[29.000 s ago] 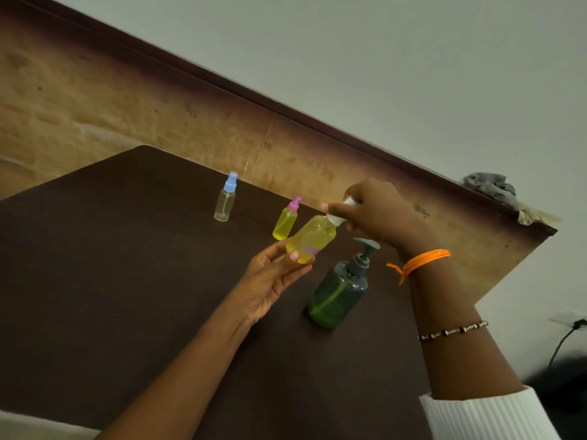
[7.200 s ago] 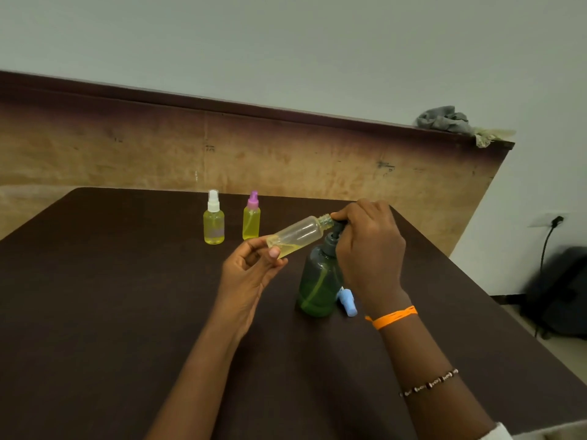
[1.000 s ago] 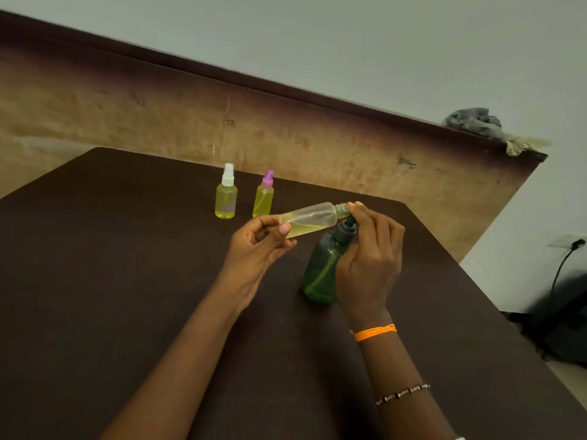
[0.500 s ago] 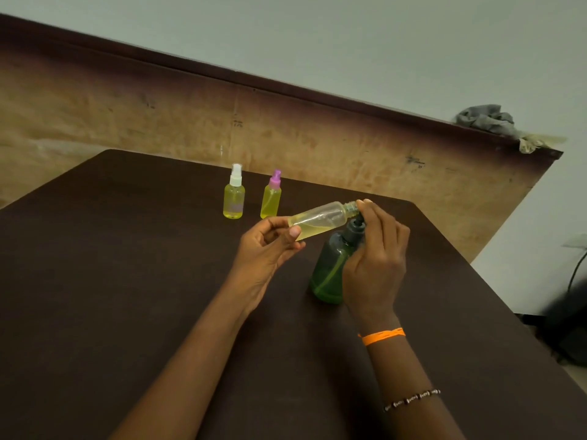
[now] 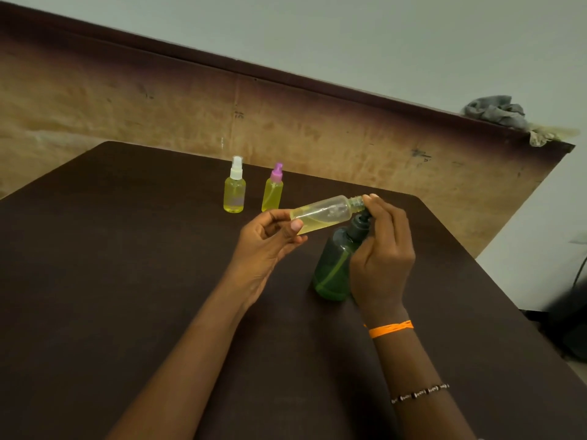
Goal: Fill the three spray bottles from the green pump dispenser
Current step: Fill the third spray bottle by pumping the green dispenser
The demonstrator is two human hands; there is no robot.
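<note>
Clear bottle (image 5: 320, 214): tilted, left hand (image 5: 266, 239) | green dispenser (image 5: 336, 268): right hand (image 5: 381, 249)

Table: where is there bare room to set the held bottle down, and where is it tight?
Bare table spreads left of the left hand, up to the near edge. A smaller bare strip lies right of the green pump dispenser. It is crowded between the white-capped bottle, the pink-capped bottle and the uncapped bottle at the right hand.

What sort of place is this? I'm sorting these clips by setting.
Probably a plain indoor room, perhaps an office or workroom: a dark brown table against a worn wooden panel, a bare pale wall, and a crumpled grey cloth on the panel's top.
</note>
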